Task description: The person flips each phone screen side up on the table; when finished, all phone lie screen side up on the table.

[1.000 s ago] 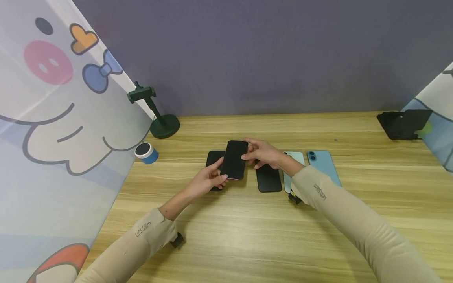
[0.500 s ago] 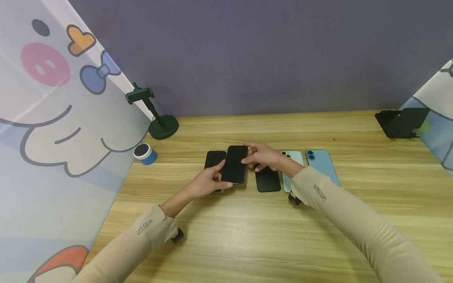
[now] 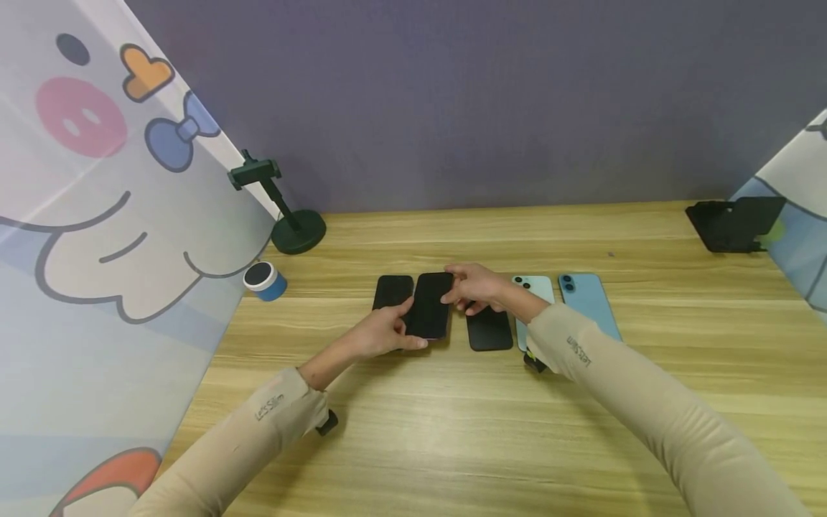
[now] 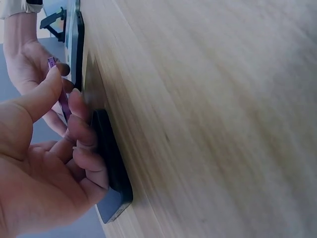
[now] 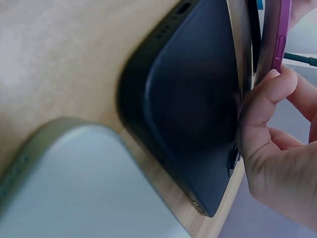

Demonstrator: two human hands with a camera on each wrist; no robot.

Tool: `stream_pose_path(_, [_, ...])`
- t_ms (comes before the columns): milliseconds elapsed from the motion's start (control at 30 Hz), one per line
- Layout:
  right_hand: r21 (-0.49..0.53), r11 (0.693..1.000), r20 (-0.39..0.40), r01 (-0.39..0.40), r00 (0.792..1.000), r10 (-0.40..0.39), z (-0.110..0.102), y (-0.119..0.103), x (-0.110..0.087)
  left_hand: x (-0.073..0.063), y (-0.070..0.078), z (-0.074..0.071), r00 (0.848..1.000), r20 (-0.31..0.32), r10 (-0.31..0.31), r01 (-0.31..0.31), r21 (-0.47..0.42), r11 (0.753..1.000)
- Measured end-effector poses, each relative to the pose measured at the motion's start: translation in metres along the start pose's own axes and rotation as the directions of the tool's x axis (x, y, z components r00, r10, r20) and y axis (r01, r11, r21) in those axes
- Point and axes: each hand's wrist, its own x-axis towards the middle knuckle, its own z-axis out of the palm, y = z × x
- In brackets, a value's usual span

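Both hands hold a purple-edged phone [image 3: 429, 307] by its sides, black screen up. My left hand [image 3: 382, 332] grips its lower left side, thumb at the bottom corner. My right hand [image 3: 477, 284] pinches its upper right edge. The wrist views show the purple edge [image 4: 64, 105] tilted between the fingers, close over the table. Left of it lies a black phone [image 3: 392, 289], partly covered by my left hand; curled left fingers [image 4: 89, 161] are right beside it. A second black phone [image 3: 489, 331] lies under my right hand, its camera end hidden in the head view.
A pale green phone [image 3: 533, 285] and a blue phone [image 3: 590, 301] lie back up to the right, partly behind the right sleeve. A dark stand [image 3: 293, 226] and a blue-white jar [image 3: 266, 281] stand at the left. A black folding stand [image 3: 736, 224] is at the back right.
Both hands have lowered the purple-edged phone and brought it slightly toward the person, into the gap between the two black phones. The other phones stay where they were.
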Motion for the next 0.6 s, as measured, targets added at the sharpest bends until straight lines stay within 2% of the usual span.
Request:
stream_pose_path(333, [-0.055,0.997,0.028,-0.056,0.998,0.057,-0.0005,-0.0072,0.0022,0.0051,0.0061,-0.0019,0.999,0.035,-0.034,0.030,0.109,0.994])
stream_pose_path(600, [-0.073,0.995,0.022,-0.071,0.997,0.073,-0.0013,-0.0089,0.0052,0.0085,0.0094,-0.0032,0.997,0.056,-0.050,0.041,0.151,0.988])
